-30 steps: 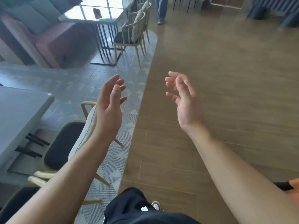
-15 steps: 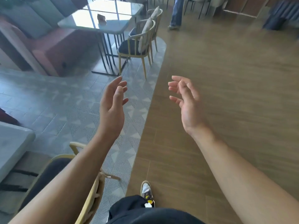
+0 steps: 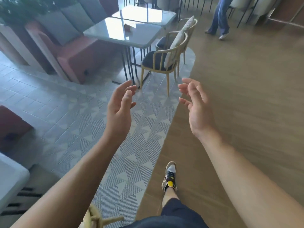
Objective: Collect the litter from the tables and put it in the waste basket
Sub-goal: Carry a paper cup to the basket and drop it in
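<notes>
A: You head for the table [image 3: 141,39] ahead; the small brown litter [image 3: 128,27] sits on its top, well apart from you.

B: And your grip?

A: Left hand [image 3: 119,111] and right hand [image 3: 196,109] are both spread, empty. Skirt the chair [image 3: 162,60].

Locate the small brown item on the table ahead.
Head view, upper centre: the small brown item sits on the grey table, left of the cushioned chairs.

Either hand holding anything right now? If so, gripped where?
Nothing held. Left hand and right hand are both open and empty, raised above the floor.
</notes>
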{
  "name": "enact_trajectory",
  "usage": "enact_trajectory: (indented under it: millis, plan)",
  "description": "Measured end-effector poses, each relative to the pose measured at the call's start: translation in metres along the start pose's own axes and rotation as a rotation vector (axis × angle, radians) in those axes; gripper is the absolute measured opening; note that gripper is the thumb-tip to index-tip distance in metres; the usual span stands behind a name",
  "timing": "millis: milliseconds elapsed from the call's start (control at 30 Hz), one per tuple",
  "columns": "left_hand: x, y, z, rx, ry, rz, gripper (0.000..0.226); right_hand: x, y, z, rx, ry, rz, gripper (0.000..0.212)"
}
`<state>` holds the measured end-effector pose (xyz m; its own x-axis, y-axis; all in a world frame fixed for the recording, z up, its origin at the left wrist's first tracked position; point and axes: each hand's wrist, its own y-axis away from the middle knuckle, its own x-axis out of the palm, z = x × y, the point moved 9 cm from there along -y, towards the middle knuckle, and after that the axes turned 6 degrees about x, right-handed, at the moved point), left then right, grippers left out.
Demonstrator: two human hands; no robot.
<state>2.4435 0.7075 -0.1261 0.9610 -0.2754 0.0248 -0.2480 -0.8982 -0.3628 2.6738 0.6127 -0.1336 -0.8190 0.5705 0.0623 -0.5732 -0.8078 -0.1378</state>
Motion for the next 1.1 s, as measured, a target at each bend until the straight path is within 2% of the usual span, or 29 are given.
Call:
enact_trajectory:
  millis: [133, 300, 600, 933, 1100]
  plan:
    - [0.027, -0.088, 0.036, 0.016, -0.026, -0.046, 0.051, 0.007, -0.107, -0.025, 0.015, -0.012, 0.048, 0.045]
    - [0.058, -0.201, 0.076, 0.004, -0.062, -0.096, 0.042, 0.014, -0.245, -0.037, 0.035, -0.014, 0.092, 0.034]
    - [0.081, -0.368, 0.135, -0.001, -0.064, -0.166, 0.046, 0.066, -0.432, -0.047, 0.024, 0.019, 0.170, 0.035]
    - [0.040, -0.567, 0.223, 0.014, -0.052, -0.197, 0.046, 0.181, -0.627, -0.096, 0.027, -0.004, 0.215, 0.039]
    - [0.004, -0.679, 0.261, 0.006, -0.068, -0.175, 0.044, 0.257, -0.724, -0.109, 0.047, -0.008, 0.203, 0.031]
